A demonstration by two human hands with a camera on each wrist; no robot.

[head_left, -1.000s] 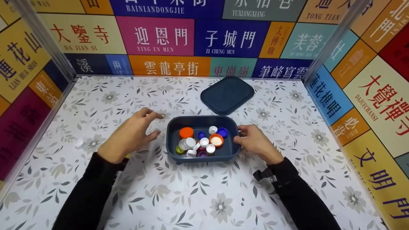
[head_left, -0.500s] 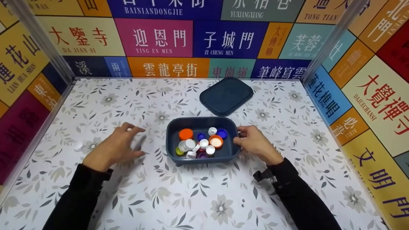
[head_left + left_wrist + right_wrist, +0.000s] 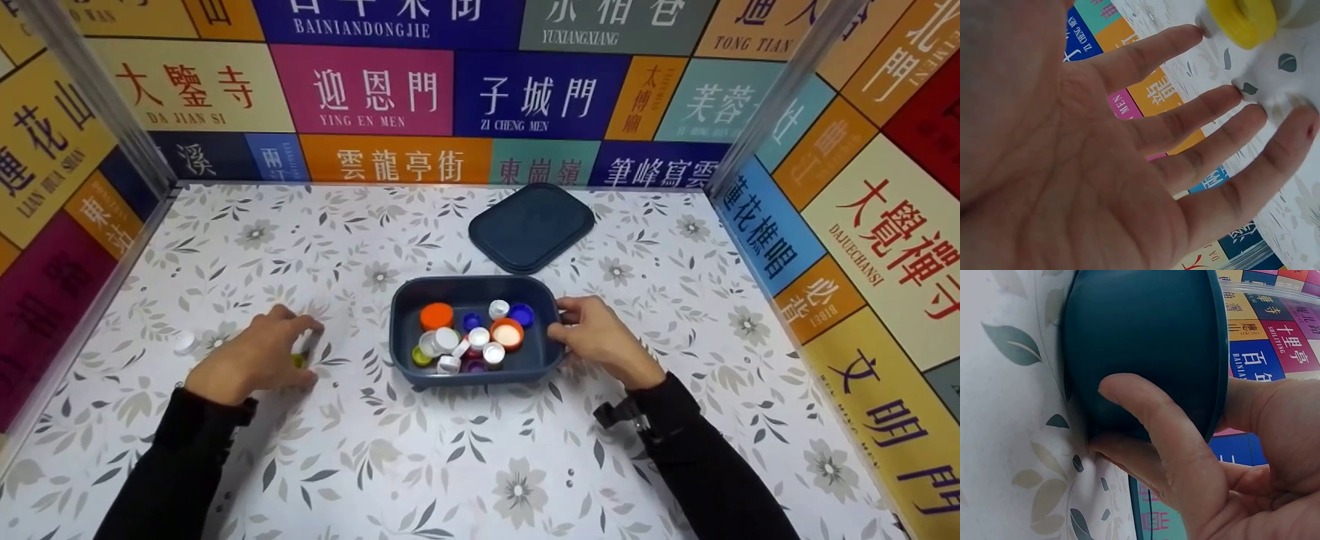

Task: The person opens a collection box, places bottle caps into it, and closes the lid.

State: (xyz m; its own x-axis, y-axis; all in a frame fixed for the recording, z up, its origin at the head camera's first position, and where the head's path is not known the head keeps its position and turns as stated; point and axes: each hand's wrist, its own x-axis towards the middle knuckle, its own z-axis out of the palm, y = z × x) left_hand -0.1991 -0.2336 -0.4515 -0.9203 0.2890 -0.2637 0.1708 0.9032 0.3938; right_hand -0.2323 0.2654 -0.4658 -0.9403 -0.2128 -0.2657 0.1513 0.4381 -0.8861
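Observation:
In the head view, my left hand (image 3: 251, 356) is low over the left of the table, next to a small yellow cap (image 3: 298, 361) that it partly hides. The left wrist view shows the yellow cap (image 3: 1238, 28) beyond a fingertip, the fingers spread and fairly straight; the thumb is mostly out of that view. My right hand (image 3: 604, 335) holds the right end of a dark blue box (image 3: 480, 375). Its thumb lies against the box's outer wall (image 3: 1145, 332), with other fingers around the lower corner. Inside the box are several orange, white, blue, purple and yellow-green caps.
A dark blue lid (image 3: 531, 227) lies flat behind the box. One white cap (image 3: 184, 343) sits on the flowered tabletop (image 3: 517, 465), left of my left hand. Walls with colourful lettered panels (image 3: 360, 94) close off the back and both sides.
My left hand has moved left and toward me, away from the box, then lowered beside the yellow cap. The right hand stays at the box's right end.

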